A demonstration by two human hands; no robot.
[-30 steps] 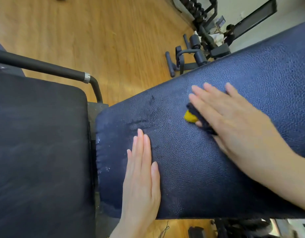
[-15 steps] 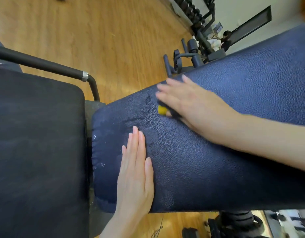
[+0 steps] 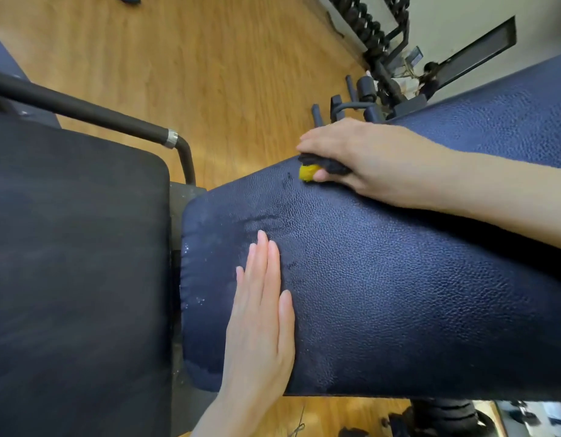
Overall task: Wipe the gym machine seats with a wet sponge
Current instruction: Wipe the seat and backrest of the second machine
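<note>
A long navy leather bench pad (image 3: 399, 294) runs from the centre to the upper right, with wet streaks near its left end. My right hand (image 3: 367, 159) grips a yellow sponge (image 3: 308, 172) with a dark scrub layer and holds it against the pad's far edge. Most of the sponge is hidden under my fingers. My left hand (image 3: 260, 316) lies flat on the pad near its left end, fingers straight and together. A darker seat pad (image 3: 74, 263) fills the left side.
A black handle bar (image 3: 83, 111) with a silver collar curves down behind the dark seat pad. Wooden floor (image 3: 210, 74) lies beyond. A dumbbell rack (image 3: 367, 23) and a dark roller attachment (image 3: 358, 96) stand at the upper right.
My right hand has slid the sponge leftward and up to the pad's far edge. My left hand has stayed flat in the same place on the pad.
</note>
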